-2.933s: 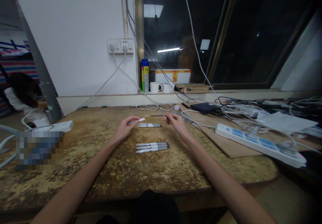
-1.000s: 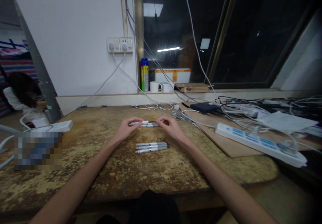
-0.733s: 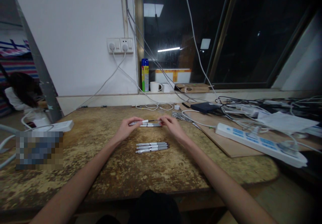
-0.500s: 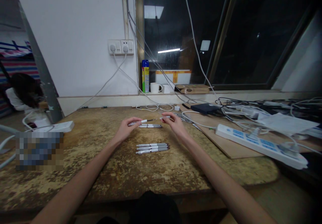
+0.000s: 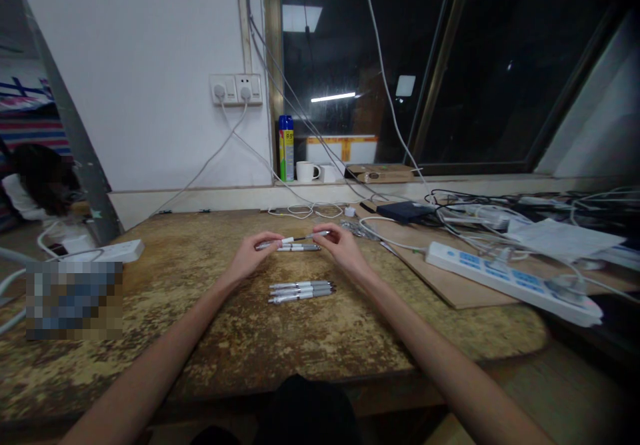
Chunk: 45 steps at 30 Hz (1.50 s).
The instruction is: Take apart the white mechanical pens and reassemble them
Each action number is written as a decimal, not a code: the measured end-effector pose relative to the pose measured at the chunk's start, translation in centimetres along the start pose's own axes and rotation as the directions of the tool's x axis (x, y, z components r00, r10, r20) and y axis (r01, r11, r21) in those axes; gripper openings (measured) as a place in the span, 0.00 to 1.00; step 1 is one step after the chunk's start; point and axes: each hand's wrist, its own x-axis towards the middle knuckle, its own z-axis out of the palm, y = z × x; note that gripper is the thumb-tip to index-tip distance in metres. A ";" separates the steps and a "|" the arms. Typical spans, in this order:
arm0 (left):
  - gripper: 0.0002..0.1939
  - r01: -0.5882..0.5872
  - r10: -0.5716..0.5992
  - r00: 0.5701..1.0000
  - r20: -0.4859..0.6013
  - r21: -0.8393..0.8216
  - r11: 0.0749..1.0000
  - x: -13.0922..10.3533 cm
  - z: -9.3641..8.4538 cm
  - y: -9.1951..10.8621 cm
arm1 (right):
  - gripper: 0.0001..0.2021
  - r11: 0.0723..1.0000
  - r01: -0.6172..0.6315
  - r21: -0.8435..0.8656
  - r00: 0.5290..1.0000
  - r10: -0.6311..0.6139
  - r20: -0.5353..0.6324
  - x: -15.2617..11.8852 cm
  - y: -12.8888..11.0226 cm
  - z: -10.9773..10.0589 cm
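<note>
My left hand (image 5: pixel 249 257) pinches the rear barrel of a white and grey pen (image 5: pixel 284 240) just above the worn wooden table (image 5: pixel 200 312). My right hand (image 5: pixel 339 248) pinches the front piece of that pen (image 5: pixel 320 234), held in line with the barrel, a thin dark refill showing between the two parts. Directly under my hands lies a pen or two (image 5: pixel 299 248) on the table. Three more assembled pens (image 5: pixel 301 290) lie side by side nearer to me.
A white power strip (image 5: pixel 505 280) rests on a board at the right among tangled cables. Another power strip (image 5: pixel 113 251) sits at the left. A spray can (image 5: pixel 285 138) and mugs (image 5: pixel 305 171) stand on the window sill. A person is at the far left.
My hands first held the barrel and refill apart, then came together. Half a second ago the right hand held the front piece clear; now it is back in line with the barrel.
</note>
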 end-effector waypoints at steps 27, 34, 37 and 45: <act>0.22 -0.021 0.027 0.996 0.085 -0.066 0.998 -0.4 0.6 0.7 | 0.17 0.999 0.018 0.034 0.982 -0.024 0.188 -0.4 0.6 1.3; 0.21 -0.027 0.034 0.995 0.096 -0.072 0.997 -0.5 0.6 0.7 | 0.19 0.999 -0.038 -0.025 0.981 0.042 0.190 -0.4 0.8 1.6; 0.20 -0.021 0.030 0.995 0.094 -0.088 0.996 -0.5 0.6 0.5 | 0.15 0.999 0.000 -0.036 0.984 0.006 0.180 -0.4 0.9 1.4; 0.21 0.006 0.005 0.994 0.106 -0.109 0.994 -0.3 1.1 -0.3 | 0.15 0.998 -0.017 -0.062 0.972 0.031 0.233 -0.3 1.2 1.3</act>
